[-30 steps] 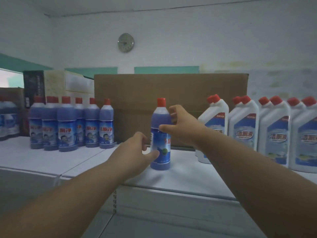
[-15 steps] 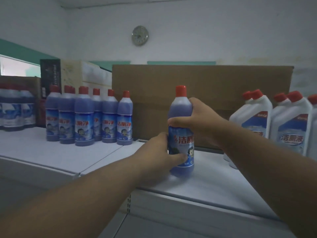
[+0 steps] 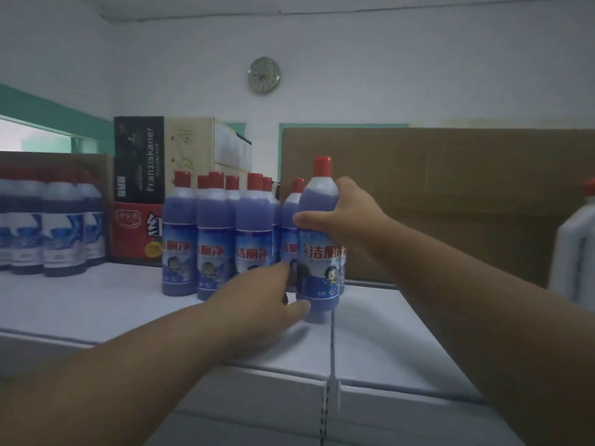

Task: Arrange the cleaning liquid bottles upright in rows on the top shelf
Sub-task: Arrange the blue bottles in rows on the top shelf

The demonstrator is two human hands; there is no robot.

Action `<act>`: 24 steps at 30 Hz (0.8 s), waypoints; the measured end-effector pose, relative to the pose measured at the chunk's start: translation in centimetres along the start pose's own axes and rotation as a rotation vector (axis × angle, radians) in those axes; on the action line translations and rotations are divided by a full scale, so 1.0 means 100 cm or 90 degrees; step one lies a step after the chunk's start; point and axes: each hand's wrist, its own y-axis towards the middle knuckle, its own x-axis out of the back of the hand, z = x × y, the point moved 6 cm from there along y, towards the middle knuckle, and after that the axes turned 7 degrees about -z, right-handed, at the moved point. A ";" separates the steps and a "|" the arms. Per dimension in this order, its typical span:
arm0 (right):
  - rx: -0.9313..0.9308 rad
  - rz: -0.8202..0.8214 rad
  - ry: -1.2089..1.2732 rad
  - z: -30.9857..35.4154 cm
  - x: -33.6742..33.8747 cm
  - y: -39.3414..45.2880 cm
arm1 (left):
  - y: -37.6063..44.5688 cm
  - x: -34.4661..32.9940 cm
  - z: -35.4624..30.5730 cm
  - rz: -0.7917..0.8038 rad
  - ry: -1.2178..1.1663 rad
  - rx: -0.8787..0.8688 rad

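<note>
Right hand [image 3: 341, 217] grips the upright purple red-capped plastic bottle [image 3: 318, 243] at its shoulder, left hand [image 3: 267, 304] steadies its base (fingers curled round it) just beside the purple bottle row [image 3: 215, 233] on the white top shelf [image 3: 96, 304]; best slid flush, label forward.

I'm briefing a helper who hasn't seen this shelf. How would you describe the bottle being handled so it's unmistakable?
Start at the big brown cardboard box on the white top shelf; left of it stands a cluster of purple red-capped bottles. The handled purple bottle is at the cluster's right end. It alone is gripped, right hand high, left hand at its base.
</note>
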 end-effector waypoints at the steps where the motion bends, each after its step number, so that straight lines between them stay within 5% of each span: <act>1: -0.011 -0.007 -0.010 0.000 -0.011 0.002 | 0.002 0.001 0.012 0.012 0.024 -0.005; 13: -0.046 -0.090 -0.049 -0.009 -0.046 -0.001 | 0.008 -0.008 0.043 0.034 0.037 -0.096; 24: -0.054 0.033 -0.121 -0.035 -0.065 -0.028 | 0.007 -0.009 0.043 0.032 0.034 -0.072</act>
